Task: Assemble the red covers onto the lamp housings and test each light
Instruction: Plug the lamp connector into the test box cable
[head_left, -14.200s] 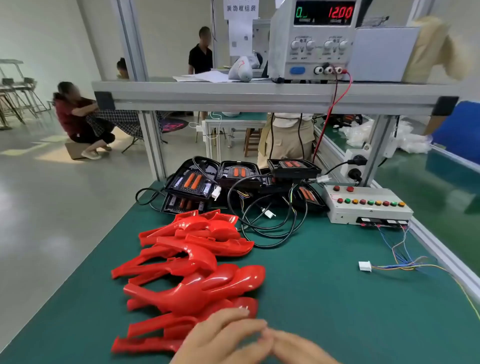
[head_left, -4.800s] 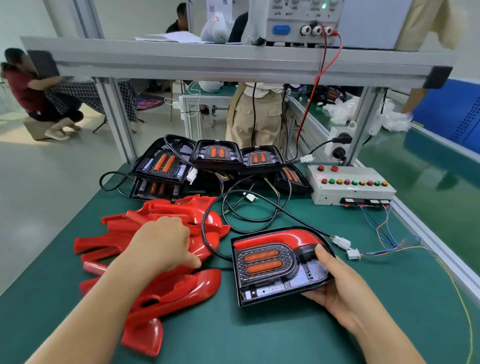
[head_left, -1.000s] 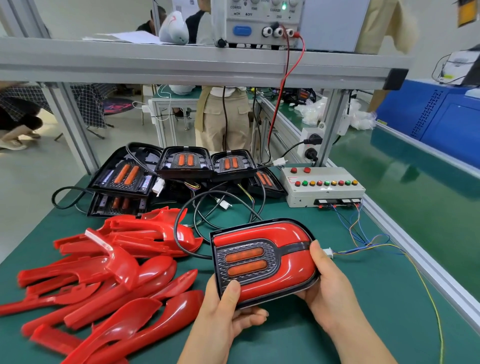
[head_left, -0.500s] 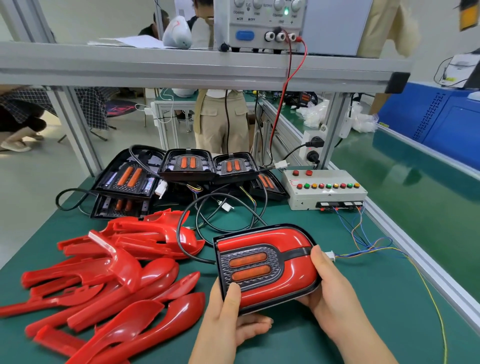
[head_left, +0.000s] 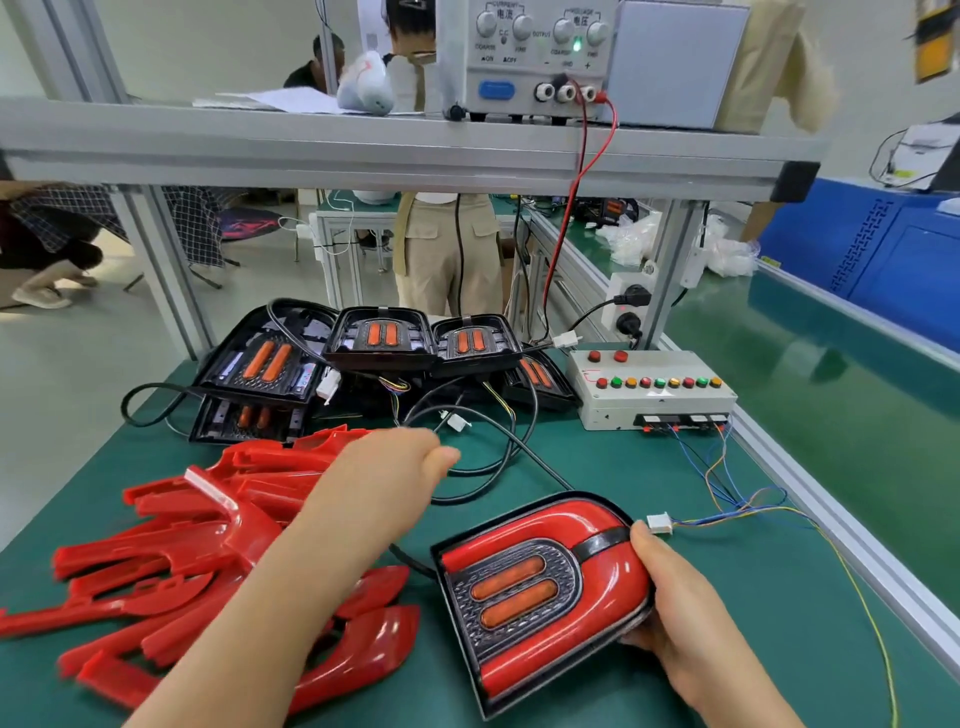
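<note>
Your right hand grips the lamp by its right edge, with the thumb on top and the fingers curled underneath. The lamp is at the front of the counter, and its red cover is seated around the two orange bars. A white plug on thin coloured wires lies just beside your thumb, and the wires run back to the button box.

Your left hand reaches forward above the loose covers, its knuckles close to the black cable. Its fingers are turned away from you, so I cannot tell whether it holds anything. The loose covers are heaped on the left of the counter, just beside the lamp. Bare housings are stacked at the back, behind the cable loops. The power supply sits on the shelf above, with a green light showing.
</note>
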